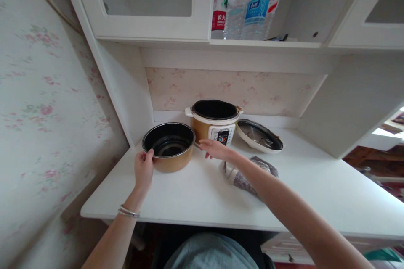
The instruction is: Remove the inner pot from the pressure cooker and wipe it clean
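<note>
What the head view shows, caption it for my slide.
Left hand gripping gold pot, right hand alongside, open cooker behind.

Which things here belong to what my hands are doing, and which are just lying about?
In the job:
- pot, rim pinched by the left hand
- cooker, open, near the right hand
- lid, probably the cooker's

Lying about:
- cloth, apparently
- bottles on the shelf

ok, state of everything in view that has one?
Gold pot: upright, uncovered, no contents visible
Electric cooker: upright, lid off
Cooker lid: lying on the tabletop, inner side up
Patterned cloth: bunched, partly behind right forearm
Plastic bottles: upright
Left hand: fingers on pot rim
Right hand: by the pot, grip unclear
</note>
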The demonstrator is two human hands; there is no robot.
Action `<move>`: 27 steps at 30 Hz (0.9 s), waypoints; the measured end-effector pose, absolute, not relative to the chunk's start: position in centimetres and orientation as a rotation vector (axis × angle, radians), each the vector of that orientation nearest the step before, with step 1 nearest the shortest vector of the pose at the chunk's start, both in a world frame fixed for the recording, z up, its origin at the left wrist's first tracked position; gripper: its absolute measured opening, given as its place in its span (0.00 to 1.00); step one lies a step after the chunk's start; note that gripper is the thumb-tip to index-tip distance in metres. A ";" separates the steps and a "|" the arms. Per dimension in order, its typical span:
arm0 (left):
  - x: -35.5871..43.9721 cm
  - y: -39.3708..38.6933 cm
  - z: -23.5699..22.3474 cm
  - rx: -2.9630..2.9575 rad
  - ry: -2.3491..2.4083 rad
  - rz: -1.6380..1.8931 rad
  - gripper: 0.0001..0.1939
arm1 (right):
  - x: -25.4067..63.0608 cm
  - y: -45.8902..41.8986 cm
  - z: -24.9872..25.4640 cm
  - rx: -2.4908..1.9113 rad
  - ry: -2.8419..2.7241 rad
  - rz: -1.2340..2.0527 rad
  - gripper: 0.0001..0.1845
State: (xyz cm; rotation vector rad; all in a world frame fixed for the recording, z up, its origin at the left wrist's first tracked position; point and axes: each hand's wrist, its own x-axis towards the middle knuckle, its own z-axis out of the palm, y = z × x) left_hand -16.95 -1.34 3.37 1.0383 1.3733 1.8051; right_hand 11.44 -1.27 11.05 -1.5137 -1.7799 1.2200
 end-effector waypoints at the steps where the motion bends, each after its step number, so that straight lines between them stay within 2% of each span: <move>1: -16.9 -1.4 3.4 1.042 1.378 1.801 0.15 | 12.5 -2.0 11.0 -1.535 -1.812 1.169 0.14; 4: -16.8 -1.6 3.4 1.040 1.376 1.803 0.16 | 16.4 -4.5 10.9 -1.586 -1.957 0.906 0.16; 7: -16.7 -1.7 3.3 1.015 1.351 1.819 0.16 | 20.7 -7.1 10.5 -1.637 -2.089 0.635 0.26; 13: -16.1 -1.9 3.3 0.931 1.342 1.883 0.16 | 26.9 -11.3 7.9 -1.916 -2.243 0.635 0.40; 17: -16.1 -2.0 3.4 0.936 1.369 1.878 0.16 | 27.2 -12.7 4.5 -2.117 -2.310 0.396 0.47; 19: -16.2 -2.0 3.3 0.951 1.386 1.858 0.16 | 26.6 -12.8 3.0 -2.208 -2.273 0.167 0.44; 22: -16.4 -1.9 3.0 0.969 1.394 1.848 0.16 | 25.8 -12.5 1.9 -2.193 -2.261 -0.112 0.35; 27: -16.5 -1.6 3.0 0.977 1.371 1.851 0.15 | 24.7 -11.2 3.9 -2.215 -2.319 -0.152 0.28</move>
